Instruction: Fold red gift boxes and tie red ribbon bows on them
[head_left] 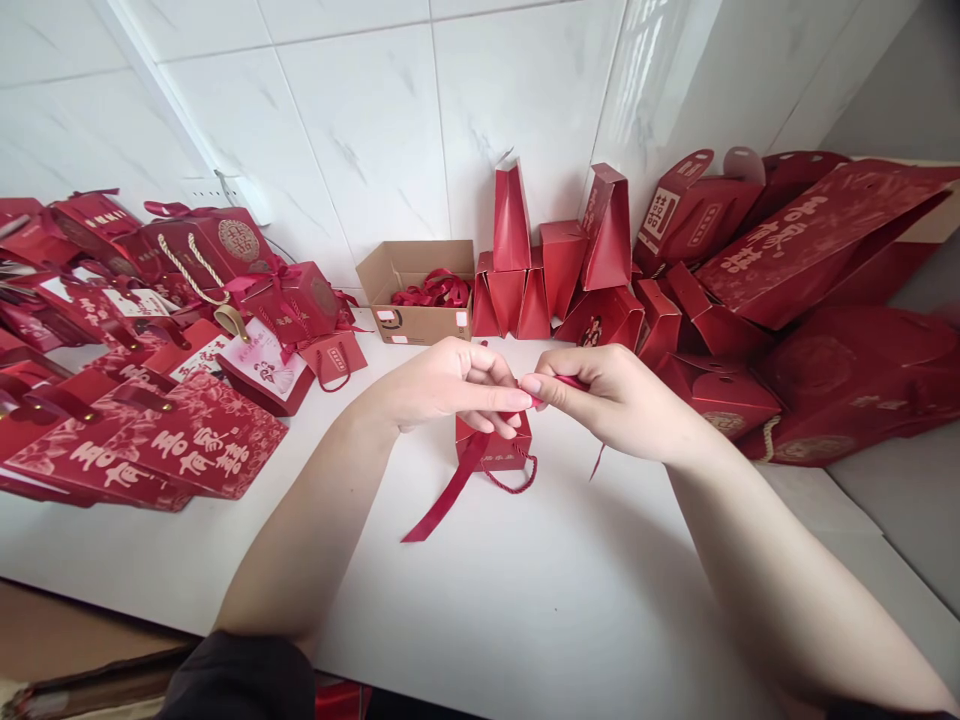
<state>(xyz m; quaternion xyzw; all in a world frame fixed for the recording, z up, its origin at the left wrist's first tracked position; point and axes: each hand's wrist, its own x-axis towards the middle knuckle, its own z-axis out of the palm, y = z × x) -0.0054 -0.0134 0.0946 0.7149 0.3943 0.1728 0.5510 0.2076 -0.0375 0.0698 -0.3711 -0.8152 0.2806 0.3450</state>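
Note:
A small red gift box (491, 455) with a twisted cord handle (517, 488) stands on the white table, under my hands. Above it, my left hand (469, 385) pinches a dark red ribbon (450, 500) near its fingertips; one flat tail of the ribbon hangs down over the box's front left to the table. My right hand (589, 390) is closed on the same ribbon, its thumb and forefinger meeting my left fingertips, and a thin end dangles below it. The fingers hide the top of the box and the middle of the ribbon.
Behind the box, a cardboard carton (427, 320) holds loose red ribbon. Red gift bags (202, 440) and tied boxes (289, 300) crowd the left. Folded red boxes (510, 220) are stacked against the tiled wall, with larger red bags (810, 240) at right.

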